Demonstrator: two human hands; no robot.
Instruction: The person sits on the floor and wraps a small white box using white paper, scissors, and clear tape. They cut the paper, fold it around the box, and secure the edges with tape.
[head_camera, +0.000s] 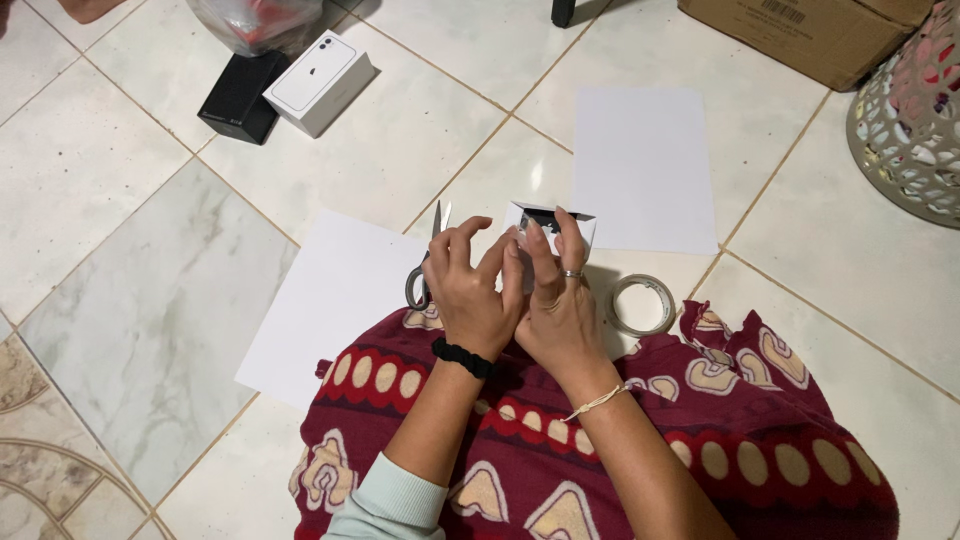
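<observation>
On the tiled floor (130, 290), left to right: white paper sheet (330, 300); scissors (425, 265), lying just beside the left hand (475, 295); small white box (552, 222), held between both hands above the lap, each grip clenched on it; right hand (560, 310); tape roll (642, 304), near the right hand.

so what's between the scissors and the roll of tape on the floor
In the head view, both hands sit between the scissors and tape roll: left hand, right hand, pinching a small folded paper piece.
</observation>
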